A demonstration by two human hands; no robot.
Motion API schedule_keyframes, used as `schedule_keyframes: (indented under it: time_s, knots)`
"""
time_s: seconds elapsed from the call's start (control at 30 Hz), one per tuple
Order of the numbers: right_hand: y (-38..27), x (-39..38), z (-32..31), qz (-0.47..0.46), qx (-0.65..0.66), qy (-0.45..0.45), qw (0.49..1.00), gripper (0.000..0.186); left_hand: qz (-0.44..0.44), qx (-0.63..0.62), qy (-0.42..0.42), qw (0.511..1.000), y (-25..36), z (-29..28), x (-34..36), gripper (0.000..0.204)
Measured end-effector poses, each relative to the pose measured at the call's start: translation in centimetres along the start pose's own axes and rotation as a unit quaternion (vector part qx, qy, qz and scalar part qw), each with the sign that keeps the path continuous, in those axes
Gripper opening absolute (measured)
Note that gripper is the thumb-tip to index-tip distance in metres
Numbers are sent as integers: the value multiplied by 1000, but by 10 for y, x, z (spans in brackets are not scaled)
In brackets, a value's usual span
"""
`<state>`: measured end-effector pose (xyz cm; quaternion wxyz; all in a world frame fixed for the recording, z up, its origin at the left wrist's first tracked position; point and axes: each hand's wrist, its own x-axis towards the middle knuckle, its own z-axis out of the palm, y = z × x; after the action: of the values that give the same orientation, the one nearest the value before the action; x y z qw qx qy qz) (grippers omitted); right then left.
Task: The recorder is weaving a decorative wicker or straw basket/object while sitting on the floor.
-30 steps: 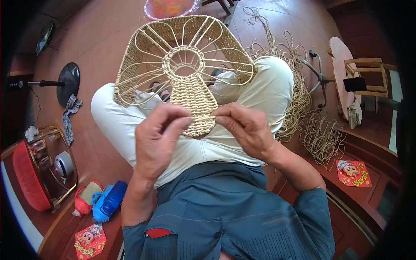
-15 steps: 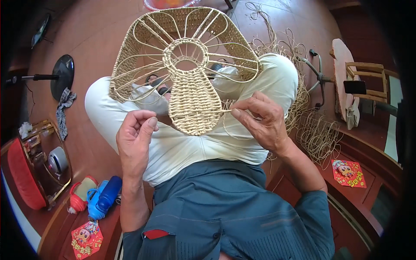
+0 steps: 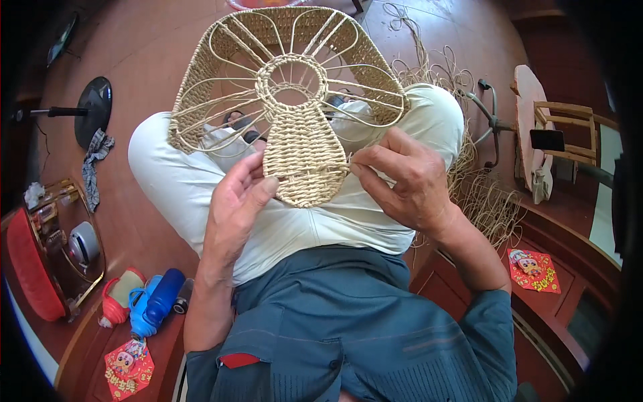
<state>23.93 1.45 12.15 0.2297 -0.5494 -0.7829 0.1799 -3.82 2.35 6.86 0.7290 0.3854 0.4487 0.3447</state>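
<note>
A straw-coloured wicker basket (image 3: 305, 151) rests on my lap, with a rounded woven panel toward me, a ring above it and looped spokes fanning to a curved woven wall. My left hand (image 3: 236, 204) grips the panel's left edge, thumb in front and the other fingers partly behind it. At the opposite edge, my right hand (image 3: 408, 177) pinches a thin woven cord (image 3: 347, 165) close to where it meets the panel. The cord's end is hidden by the fingers.
Loose cord (image 3: 485, 208) lies heaped on the floor at my right, near a wooden chair (image 3: 569, 114). A black round stand base (image 3: 94, 112) and a grey cloth (image 3: 94, 171) are at left. Blue bottles (image 3: 161, 301) stand at lower left, beside a red cushion (image 3: 33, 268).
My left hand has moved right and up to take hold of the panel's left edge. The right hand has drawn in against the right edge, still pinching the cord.
</note>
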Motion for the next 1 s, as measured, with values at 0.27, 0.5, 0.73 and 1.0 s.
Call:
schedule_keyframes:
  time_s: [0.27,0.5,0.73,1.0]
  knots:
    - [-1,-1,1,1,0,-21,1000,12,-69,-176,-42,981,-3,17,9,60]
    - [-8,-6,-5,-72,-76,-8,994,14,-68,-208,-31,975,-2,23,11,60]
    - [-11,1,-4,-100,-83,-10,992,14,-58,-203,-32,977,-1,24,11,60]
    - [-16,16,-4,-117,-69,-27,990,11,-59,-211,-30,975,-4,25,11,58]
